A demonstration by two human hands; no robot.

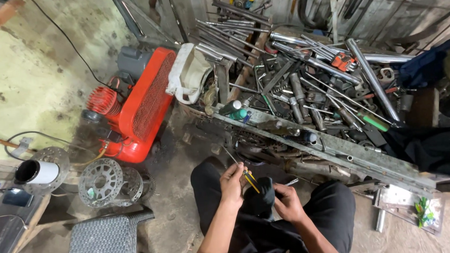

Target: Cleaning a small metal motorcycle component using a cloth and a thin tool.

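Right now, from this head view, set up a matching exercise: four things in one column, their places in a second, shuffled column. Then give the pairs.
Things:
1. red compressor
2. metal rods and tubes
3. white-ended cylinder
4. yellow-handled tool

Places:
A. in the left hand, above the lap
B. heaped on the bench at upper right
C. on the floor left of the bench
D. at far left, lying on a round metal disc

Pairs: 1-C, 2-B, 3-D, 4-A. The right hand grips a dark cloth beside the tool.
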